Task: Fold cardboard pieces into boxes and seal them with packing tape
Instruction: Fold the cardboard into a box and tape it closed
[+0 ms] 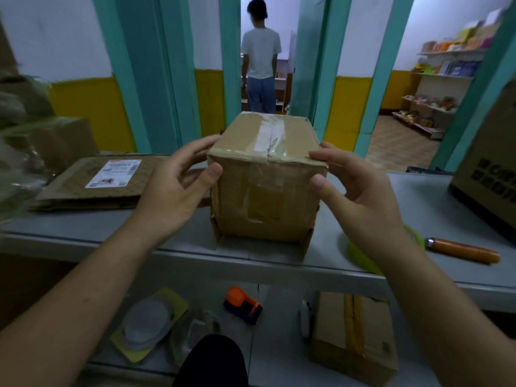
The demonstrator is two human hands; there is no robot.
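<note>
I have the cardboard box (265,177) standing on the grey bench (111,227), near its front edge and about mid-way along it. My left hand (173,185) grips the box's upper left corner: the thumb presses the near face and the fingers (195,146) curl round the left side. My right hand (354,191) holds the upper right corner the same way, with its thumb at the near face's right edge and a finger laid along the top edge. Clear tape runs over the top seam and down the near face. At the bottom, the near corner flaps stick out a little.

Left of the box a flat cardboard piece (92,182) with a white label lies on the bench. To the right, partly behind my right wrist, is a yellow-green tape roll (360,255), with an orange-handled tool (463,250) just beyond it. A large printed carton (491,169) stands at the far right. On the lower shelf sit an orange tape dispenser (243,304) and a taped carton (354,331). A person (261,57) stands in the far doorway, back to me.
</note>
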